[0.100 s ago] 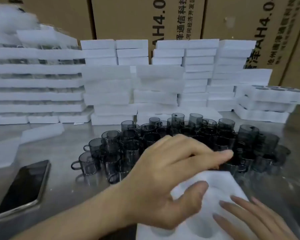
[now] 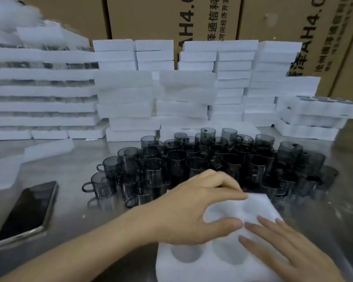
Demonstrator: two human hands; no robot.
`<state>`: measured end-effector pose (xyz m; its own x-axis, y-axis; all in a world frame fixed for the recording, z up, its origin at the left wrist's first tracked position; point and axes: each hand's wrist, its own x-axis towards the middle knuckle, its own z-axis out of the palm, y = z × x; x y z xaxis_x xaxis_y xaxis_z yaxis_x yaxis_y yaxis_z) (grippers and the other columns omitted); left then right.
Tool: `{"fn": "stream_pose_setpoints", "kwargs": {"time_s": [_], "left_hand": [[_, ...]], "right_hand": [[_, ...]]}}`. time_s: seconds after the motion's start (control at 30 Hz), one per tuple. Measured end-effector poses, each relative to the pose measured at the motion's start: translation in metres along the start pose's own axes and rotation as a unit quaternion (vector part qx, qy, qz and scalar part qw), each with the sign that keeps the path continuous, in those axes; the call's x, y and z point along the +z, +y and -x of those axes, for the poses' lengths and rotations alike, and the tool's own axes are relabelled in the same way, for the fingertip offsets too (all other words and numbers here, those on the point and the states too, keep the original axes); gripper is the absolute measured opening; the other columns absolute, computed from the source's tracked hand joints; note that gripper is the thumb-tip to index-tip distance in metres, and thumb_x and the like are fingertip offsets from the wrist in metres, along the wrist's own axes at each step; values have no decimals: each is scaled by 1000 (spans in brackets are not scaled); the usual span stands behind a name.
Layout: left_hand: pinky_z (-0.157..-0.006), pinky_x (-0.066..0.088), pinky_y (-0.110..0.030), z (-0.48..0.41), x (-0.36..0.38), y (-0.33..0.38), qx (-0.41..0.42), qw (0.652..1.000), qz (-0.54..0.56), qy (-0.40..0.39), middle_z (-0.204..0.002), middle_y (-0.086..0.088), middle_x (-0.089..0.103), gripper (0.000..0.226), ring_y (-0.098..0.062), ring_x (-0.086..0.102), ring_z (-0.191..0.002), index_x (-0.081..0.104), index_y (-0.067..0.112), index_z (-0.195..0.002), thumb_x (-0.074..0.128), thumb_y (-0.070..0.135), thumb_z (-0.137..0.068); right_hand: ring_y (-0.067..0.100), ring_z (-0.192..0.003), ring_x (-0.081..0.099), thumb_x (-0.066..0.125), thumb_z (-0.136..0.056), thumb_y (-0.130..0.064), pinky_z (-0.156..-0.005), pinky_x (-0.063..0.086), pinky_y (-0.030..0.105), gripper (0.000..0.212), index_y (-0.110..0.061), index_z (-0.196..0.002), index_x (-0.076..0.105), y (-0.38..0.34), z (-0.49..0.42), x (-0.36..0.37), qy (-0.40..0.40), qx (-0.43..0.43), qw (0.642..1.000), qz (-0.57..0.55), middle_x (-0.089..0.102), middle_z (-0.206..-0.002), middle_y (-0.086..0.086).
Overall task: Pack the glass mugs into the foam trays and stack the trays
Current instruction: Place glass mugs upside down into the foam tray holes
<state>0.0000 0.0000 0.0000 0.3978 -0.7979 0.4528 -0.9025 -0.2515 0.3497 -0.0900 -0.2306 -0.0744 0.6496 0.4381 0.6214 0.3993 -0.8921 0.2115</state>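
Cardboard cartons [image 2: 151, 17] with printed lettering form the far background; in front of them stand stacks of empty white foam trays [image 2: 232, 78], with stacks of trays already loaded with mugs [image 2: 41, 92] at the far left and a shorter one at the far right. On the brushed steel table [image 2: 73, 176], a crowded group of smoky grey glass mugs with handles [image 2: 202, 159] occupies the middle, and a black smartphone [image 2: 27, 210] lies flat at the near left. We judge the step in hand to be seating one white foam tray with round pockets [image 2: 259, 206] at the near edge, just beside the nearest mugs; every pocket we can see is unfilled. We find the left hand [image 2: 194, 208] arched over the tray's far left corner, fingers curled down at the far edge and thumb bearing on the top face, so it pinches that corner. We find the right hand [image 2: 293, 253] laid on the near right of the tray, fingers straight and slightly spread, pressing it down. Next, we expect one hand to release, reach the nearest mug and lower it upright into a pocket, handle clear of neighbouring glass.
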Motion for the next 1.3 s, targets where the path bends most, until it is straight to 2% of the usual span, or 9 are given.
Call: {"fn": "stream_pose_setpoints", "kwargs": {"time_s": [0.1, 0.2, 0.27, 0.43, 0.83, 0.97, 1.1, 1.2, 1.3], "left_hand": [[-106, 30, -30, 5, 26, -24, -55, 993, -79, -66, -130, 14, 46, 45, -1, 33, -123, 54, 22, -135, 54, 44, -95], [-108, 26, -34, 7, 36, -39, -99, 988, -75, -89, -127, 15, 49, 42, -4, 34, -121, 55, 24, -133, 48, 45, -97], [-105, 25, -33, 2, 39, -45, -105, 986, -91, -91, -124, 13, 52, 41, -6, 36, -118, 56, 24, -132, 45, 45, -98], [-95, 22, -23, -9, 44, -55, -129, 984, -80, -91, -123, 12, 56, 35, -4, 39, -114, 59, 25, -128, 46, 40, -99], [-102, 34, -39, -28, 39, -73, -160, 984, -28, -80, -107, 7, 65, 27, -9, 48, -103, 68, 15, -110, 51, 32, -99], [-96, 37, -28, -31, 34, -81, -160, 984, -18, -75, -101, 14, 65, 24, -4, 48, -98, 70, 16, -106, 53, 31, -98], [-91, 39, -21, -32, 30, -85, -160, 985, -10, -70, -96, 18, 62, 23, -3, 51, -96, 72, 15, -105, 56, 29, -97], [-88, 41, -18, -33, 31, -86, -160, 985, -5, -58, -95, 18, 63, 21, 1, 52, -93, 73, 16, -104, 58, 29, -96], [-80, 38, -8, -32, 31, -86, -175, 984, 5, -36, -87, 21, 62, 16, 9, 54, -86, 74, 17, -98, 64, 28, -92]], "right_hand": [[21, -108, 65, 37, -88, -65, -103, 30, 23, 54, -31, -109, 73, -5, -14, 7, 23, -25, 999, -23, 68, -116, -6], [25, -104, 67, 46, -83, -65, -90, 53, 33, 50, -29, -100, 76, 5, -16, 7, 14, -11, 998, -57, 70, -113, -4], [25, -109, 64, 51, -80, -64, -91, 49, 39, 50, -27, -102, 76, 9, -16, 18, 3, -24, 998, -53, 68, -117, -3], [20, -118, 58, 51, -82, -65, -96, 41, 34, 51, -29, -110, 73, 25, -19, 22, -50, -24, 993, -100, 63, -126, -5], [22, -109, 64, 51, -81, -64, -85, 56, 42, 51, -27, -108, 73, 45, -44, 36, -85, -20, 987, -138, 64, -122, -2], [21, -102, 63, 52, -76, -71, -76, 56, 36, 53, -32, -105, 73, 43, -56, 37, -109, 1, 984, -138, 64, -117, -8], [10, -109, 54, 50, -67, -80, -83, 48, 32, 61, -41, -109, 69, 42, -67, 33, -180, 37, 970, -157, 57, -118, -20], [5, -94, 61, 37, -67, -88, -81, 50, 38, 65, -42, -97, 72, 51, -89, 27, -209, 58, 958, -190, 64, -100, -23], [14, -74, 65, 41, -87, -65, -76, 52, 40, 50, -26, -86, 71, 53, -136, 37, -145, 126, 944, -268, 70, -80, -6]]}}
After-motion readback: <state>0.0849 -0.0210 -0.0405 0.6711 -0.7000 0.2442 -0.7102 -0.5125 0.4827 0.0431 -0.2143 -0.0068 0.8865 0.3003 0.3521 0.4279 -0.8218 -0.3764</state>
